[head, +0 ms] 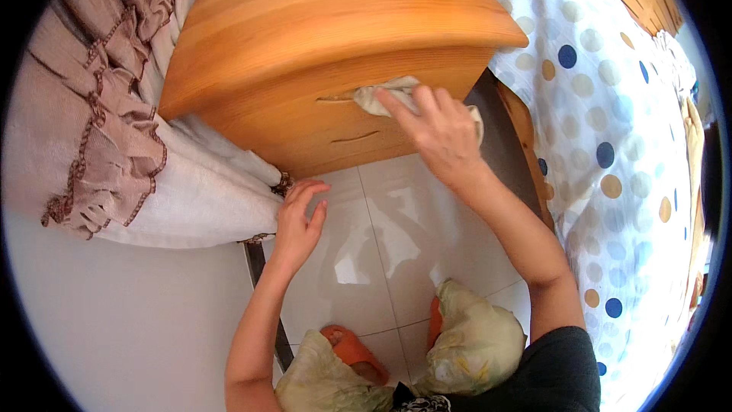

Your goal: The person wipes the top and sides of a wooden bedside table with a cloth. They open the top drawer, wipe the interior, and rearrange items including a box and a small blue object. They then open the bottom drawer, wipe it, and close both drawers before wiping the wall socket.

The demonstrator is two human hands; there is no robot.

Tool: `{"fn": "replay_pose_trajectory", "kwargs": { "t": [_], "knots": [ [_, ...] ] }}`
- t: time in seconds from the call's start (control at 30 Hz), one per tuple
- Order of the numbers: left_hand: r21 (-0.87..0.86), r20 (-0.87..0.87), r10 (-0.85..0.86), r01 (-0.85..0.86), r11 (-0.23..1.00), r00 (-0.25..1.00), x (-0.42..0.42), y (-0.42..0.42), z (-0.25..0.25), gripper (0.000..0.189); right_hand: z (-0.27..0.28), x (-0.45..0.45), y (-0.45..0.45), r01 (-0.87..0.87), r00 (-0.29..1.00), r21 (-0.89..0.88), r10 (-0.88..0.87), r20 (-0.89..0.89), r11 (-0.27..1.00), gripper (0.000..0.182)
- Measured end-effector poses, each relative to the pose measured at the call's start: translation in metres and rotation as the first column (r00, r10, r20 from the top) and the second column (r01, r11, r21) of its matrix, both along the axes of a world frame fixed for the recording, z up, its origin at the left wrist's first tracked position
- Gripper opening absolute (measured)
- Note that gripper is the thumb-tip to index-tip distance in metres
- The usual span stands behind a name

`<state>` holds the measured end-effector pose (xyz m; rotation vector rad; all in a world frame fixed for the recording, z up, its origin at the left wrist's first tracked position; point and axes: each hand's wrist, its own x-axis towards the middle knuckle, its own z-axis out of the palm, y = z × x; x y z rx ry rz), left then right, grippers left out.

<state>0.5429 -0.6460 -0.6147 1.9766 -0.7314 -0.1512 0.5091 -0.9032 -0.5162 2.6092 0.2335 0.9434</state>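
My right hand [443,131] presses a pale cloth [372,102] against the front of a wooden nightstand [269,106], at the right end of the upper slot-like drawer pull. Part of the cloth hangs out on the far side of my hand. A second curved pull [354,138] shows lower on the front. My left hand [300,220] holds nothing, its fingers apart and slightly bent, over the tiled floor beside the curtain's lower edge.
A ruffled pink and white curtain [211,194] hangs at the left, close to the nightstand. On the right is a bed with a polka-dot cover [589,126]. Below are glossy floor tiles [372,252] and my feet in orange slippers [354,355].
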Motion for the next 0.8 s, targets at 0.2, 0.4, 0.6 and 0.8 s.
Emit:
{"fn": "replay_pose_trajectory", "kwargs": {
  "t": [0.2, 0.4, 0.6, 0.8],
  "knots": [
    [0.068, -0.104, -0.004, 0.011, 0.998, 0.995, 0.004, 0.0, -0.025, 0.03, -0.073, -0.005, -0.03, -0.055, 0.998, 0.158, 0.055, 0.003, 0.986, 0.061],
    [0.077, -0.114, -0.013, 0.022, 0.997, 0.993, -0.003, -0.003, -0.042, 0.034, -0.119, 0.002, -0.029, -0.087, 0.988, 0.168, 0.107, -0.114, 0.982, 0.04],
    [0.137, -0.227, 0.014, 0.018, 0.99, 0.974, -0.003, -0.006, -0.04, 0.033, -0.167, 0.008, -0.042, -0.118, 0.965, 0.087, 0.135, -0.225, 0.989, 0.04],
    [0.101, -0.242, 0.023, 0.002, 0.995, 0.97, -0.003, 0.0, -0.057, 0.033, -0.17, 0.005, -0.009, 0.102, 0.919, 0.122, -0.047, -0.392, 0.987, 0.048]
  ]
}}
